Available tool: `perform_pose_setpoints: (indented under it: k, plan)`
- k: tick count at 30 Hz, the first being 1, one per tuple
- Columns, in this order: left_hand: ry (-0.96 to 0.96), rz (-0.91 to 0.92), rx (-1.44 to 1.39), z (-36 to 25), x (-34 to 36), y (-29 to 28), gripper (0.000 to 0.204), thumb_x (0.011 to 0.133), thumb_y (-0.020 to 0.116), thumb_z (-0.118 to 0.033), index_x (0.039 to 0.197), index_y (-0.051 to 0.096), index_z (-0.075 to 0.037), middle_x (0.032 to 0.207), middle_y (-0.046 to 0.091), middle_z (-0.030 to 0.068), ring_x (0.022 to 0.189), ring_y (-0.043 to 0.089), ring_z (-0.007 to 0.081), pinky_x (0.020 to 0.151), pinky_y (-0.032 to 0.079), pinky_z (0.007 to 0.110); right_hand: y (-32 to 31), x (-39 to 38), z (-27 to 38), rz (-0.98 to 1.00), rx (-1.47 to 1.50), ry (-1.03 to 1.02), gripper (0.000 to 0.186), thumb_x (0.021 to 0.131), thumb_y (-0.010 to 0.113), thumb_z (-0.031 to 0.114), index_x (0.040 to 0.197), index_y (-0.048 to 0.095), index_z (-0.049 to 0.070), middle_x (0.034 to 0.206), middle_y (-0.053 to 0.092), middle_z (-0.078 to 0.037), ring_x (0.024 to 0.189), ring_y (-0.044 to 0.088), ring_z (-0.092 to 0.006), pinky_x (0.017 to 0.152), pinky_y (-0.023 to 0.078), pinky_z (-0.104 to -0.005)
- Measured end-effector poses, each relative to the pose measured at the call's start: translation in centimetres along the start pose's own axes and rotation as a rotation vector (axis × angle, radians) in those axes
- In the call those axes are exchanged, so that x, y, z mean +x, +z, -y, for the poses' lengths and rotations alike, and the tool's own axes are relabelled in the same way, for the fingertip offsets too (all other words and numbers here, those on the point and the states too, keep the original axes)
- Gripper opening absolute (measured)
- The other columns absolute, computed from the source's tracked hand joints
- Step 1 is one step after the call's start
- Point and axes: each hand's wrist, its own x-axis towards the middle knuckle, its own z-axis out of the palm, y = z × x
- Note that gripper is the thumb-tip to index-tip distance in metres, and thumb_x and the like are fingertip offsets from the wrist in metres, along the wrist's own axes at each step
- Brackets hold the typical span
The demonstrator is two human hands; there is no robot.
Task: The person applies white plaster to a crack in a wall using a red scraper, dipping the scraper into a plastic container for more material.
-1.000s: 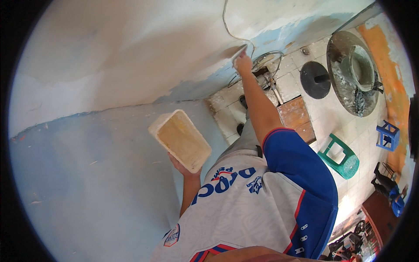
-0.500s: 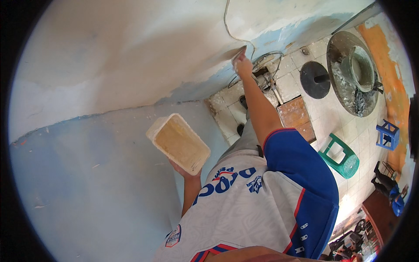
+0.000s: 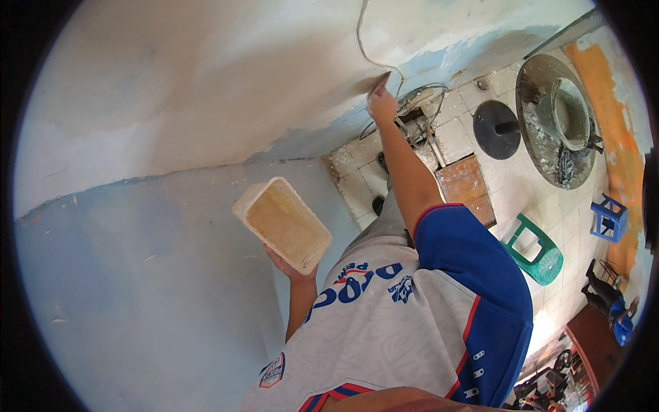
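My left hand point(image 3: 294, 268) grips an off-white rectangular tub point(image 3: 288, 226) from below and holds it tilted in front of my chest. A thin pale film coats the inside of the tub. My right arm is stretched out to the wall, and the right hand point(image 3: 382, 104) is closed on a flat-bladed putty knife point(image 3: 382, 83), its blade at the wall surface. Much of the knife is hidden by the fingers. Whitish smooth filler covers much of this wall point(image 3: 226, 75), with blue paint showing lower down and on the adjoining wall point(image 3: 151, 275).
A thin cable point(image 3: 359, 34) hangs along the wall near my right hand. On the tiled floor are tools, a brown board point(image 3: 467, 180), a black disc point(image 3: 495, 128), and a bucket point(image 3: 571, 113) on a round mat. Green point(image 3: 542, 257) and blue point(image 3: 609, 218) stools stand farther right; a person point(image 3: 611, 305) is beyond.
The view has shifted slightly. My right hand and the putty knife stay at nearly the same place on the wall, the blade turned a little; the tub has hardly moved.
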Motion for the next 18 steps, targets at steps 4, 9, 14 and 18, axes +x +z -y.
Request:
perform_pose_setpoints:
  k: [4,9,14,18]
  plan:
    - [0.062,-0.076,0.232,0.4,-0.6,0.5,0.067,0.104,0.032,-0.065,0.158,0.036,-0.026,0.157,0.045,0.0010,0.138,0.050,0.0293,0.113,0.044,0.050,-0.3,-3.3,5.5,0.090,0.035,-0.154,0.030,0.090,0.060,0.024,0.087,0.071,-0.003,0.085,0.069,-0.028,0.086,0.068,-0.0475,0.081,0.054,-0.0528]
    - [0.029,0.022,0.075,0.4,-0.6,-0.2,0.067,0.104,0.032,-0.065,0.158,0.036,-0.026,0.159,0.043,0.0010,0.140,0.048,0.0297,0.114,0.043,0.051,-2.1,-7.5,1.2,0.126,-0.021,-0.052,0.034,0.094,0.056,0.025,0.113,0.066,0.000,0.083,0.069,-0.027,0.082,0.069,-0.0461,0.079,0.053,-0.0560]
    - [0.007,0.070,0.053,0.7,0.1,-0.5,0.068,0.103,0.033,-0.066,0.158,0.036,-0.026,0.158,0.043,0.0009,0.140,0.048,0.0302,0.115,0.041,0.051,-0.8,-1.1,-2.7,0.039,0.014,0.042,0.050,0.094,0.057,0.026,0.139,0.060,0.004,0.075,0.068,-0.024,0.070,0.067,-0.0433,0.074,0.052,-0.0586]
    - [0.032,-0.029,0.280,0.7,0.1,0.4,0.069,0.103,0.034,-0.067,0.158,0.036,-0.026,0.158,0.043,0.0010,0.140,0.048,0.0305,0.115,0.041,0.052,-1.6,0.1,1.3,0.111,-0.061,-0.247,0.039,0.090,0.059,0.023,0.120,0.069,-0.001,0.084,0.069,-0.027,0.080,0.067,-0.0477,0.078,0.053,-0.0549]
